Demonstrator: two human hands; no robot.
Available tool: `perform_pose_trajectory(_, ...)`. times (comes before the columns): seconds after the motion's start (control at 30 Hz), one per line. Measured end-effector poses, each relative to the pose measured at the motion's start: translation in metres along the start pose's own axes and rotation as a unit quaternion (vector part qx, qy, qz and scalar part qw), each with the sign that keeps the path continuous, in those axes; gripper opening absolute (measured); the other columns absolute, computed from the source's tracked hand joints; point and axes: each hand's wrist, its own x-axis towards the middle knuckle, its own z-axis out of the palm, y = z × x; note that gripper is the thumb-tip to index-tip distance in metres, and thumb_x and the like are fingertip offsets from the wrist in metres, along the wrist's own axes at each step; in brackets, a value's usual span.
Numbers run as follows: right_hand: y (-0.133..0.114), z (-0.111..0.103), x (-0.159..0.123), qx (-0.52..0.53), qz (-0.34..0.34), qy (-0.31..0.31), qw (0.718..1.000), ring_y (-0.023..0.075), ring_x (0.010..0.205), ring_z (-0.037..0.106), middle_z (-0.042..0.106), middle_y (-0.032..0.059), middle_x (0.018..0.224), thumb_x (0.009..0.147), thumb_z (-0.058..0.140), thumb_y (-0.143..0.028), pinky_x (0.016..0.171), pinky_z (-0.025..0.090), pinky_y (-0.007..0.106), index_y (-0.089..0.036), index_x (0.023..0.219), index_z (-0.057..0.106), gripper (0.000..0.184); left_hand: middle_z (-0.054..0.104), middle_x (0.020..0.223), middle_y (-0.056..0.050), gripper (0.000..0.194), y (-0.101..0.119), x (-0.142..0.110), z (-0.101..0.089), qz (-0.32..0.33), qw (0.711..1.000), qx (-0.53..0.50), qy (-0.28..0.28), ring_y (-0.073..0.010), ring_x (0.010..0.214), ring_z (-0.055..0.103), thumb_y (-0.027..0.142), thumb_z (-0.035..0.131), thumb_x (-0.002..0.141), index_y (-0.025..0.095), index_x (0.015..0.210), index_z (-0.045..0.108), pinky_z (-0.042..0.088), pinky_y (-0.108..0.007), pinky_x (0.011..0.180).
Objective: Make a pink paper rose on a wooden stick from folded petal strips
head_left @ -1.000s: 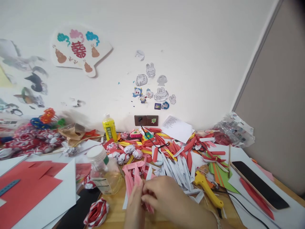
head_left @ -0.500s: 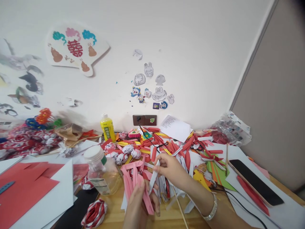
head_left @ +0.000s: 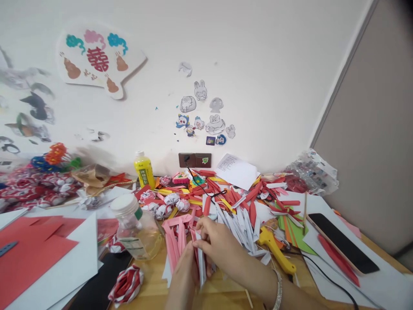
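My left hand [head_left: 184, 272] is closed on a folded pink paper strip that shows only in part between my hands. A folded white paper strip [head_left: 201, 266] lies along it, pointing down. My right hand [head_left: 214, 241] pinches the top of the white strip, touching my left fingertips; its fingers partly hide both strips. Just beyond my left hand lie more folded pink strips [head_left: 174, 241]. A heap of folded white strips [head_left: 237, 228] is beyond my right hand. At the near left sits a red and white paper rose [head_left: 126, 284].
A clear jar [head_left: 137, 237] with a white lid stands left of my hands. Right of them lies a yellow glue gun [head_left: 277, 254] with a black cord. A phone [head_left: 343, 243] rests on white paper. Red sheets [head_left: 35, 245] and a yellow bottle [head_left: 144, 170] are on the left.
My right hand lifted a white strip beside the pink one, then came back down to my left hand with it. The white strip now stands along the pink strip.
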Motion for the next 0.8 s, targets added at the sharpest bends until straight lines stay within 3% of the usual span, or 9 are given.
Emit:
perform_pose_trajectory(0.13,-0.002,0.003,-0.001,-0.047,-0.015,0.013,0.999,0.0144,0.065,0.053,0.056,-0.0007,0.069,0.077,0.055,-0.010,0.058,0.033,0.022,-0.018,0.080,0.053,0.009,0.060,0.050,-0.001,0.036,0.008,-0.016,0.007,-0.045,0.997,-0.032,-0.050,-0.0140,0.045,0.056,0.054,0.056,0.072,0.018,0.067,0.059,0.041,-0.023,0.042)
perform_pose_trajectory(0.23,-0.003,0.004,-0.002,-0.053,-0.005,0.040,0.998,0.0151,0.067,0.055,0.059,0.0013,0.072,0.081,0.048,-0.008,0.059,0.035,0.023,-0.017,0.080,0.054,0.010,0.059,0.049,-0.001,0.034,0.020,-0.028,0.016,-0.063,0.995,-0.050,-0.054,-0.0120,0.039,0.052,0.049,0.051,0.078,0.018,0.066,0.060,0.039,-0.023,0.039)
perform_pose_trajectory(0.37,-0.001,0.006,-0.001,-0.073,-0.016,0.052,0.996,0.0163,0.073,0.057,0.062,0.0032,0.079,0.081,0.045,-0.006,0.064,0.038,0.024,-0.017,0.086,0.056,0.016,0.058,0.045,0.000,0.032,0.026,-0.033,0.022,-0.084,0.993,-0.053,-0.069,-0.0118,0.037,0.051,0.045,0.049,0.080,0.017,0.069,0.061,0.039,-0.021,0.037)
perform_pose_trajectory(0.53,0.003,0.008,0.000,-0.126,-0.029,0.028,0.991,0.0199,0.081,0.058,0.063,0.0078,0.086,0.083,0.040,-0.007,0.070,0.039,0.028,-0.015,0.093,0.056,0.021,0.056,0.046,0.001,0.033,0.022,-0.032,0.020,-0.053,0.995,-0.018,-0.077,-0.0084,0.036,0.046,0.044,0.051,0.080,0.017,0.062,0.057,0.032,-0.018,0.036)
perform_pose_trajectory(0.67,0.003,0.001,-0.001,-0.072,-0.046,0.008,0.996,0.0179,0.084,0.057,0.062,0.0066,0.093,0.083,0.038,-0.008,0.071,0.039,0.026,-0.017,0.105,0.052,0.027,0.045,0.040,0.005,0.041,0.023,-0.028,0.017,-0.056,0.995,0.018,-0.087,-0.0035,0.030,0.034,0.051,0.049,0.079,0.017,0.056,0.051,0.020,-0.017,0.033)
perform_pose_trajectory(0.8,0.008,-0.013,0.003,-0.016,-0.006,-0.026,1.000,0.0139,0.070,0.054,0.059,-0.0007,0.076,0.080,0.045,-0.011,0.062,0.037,0.022,-0.020,0.105,0.054,0.029,0.035,0.036,0.009,0.046,0.028,-0.024,0.014,-0.090,0.987,0.051,-0.126,-0.0016,0.028,0.022,0.059,0.048,0.074,0.019,0.052,0.045,0.015,-0.017,0.032)
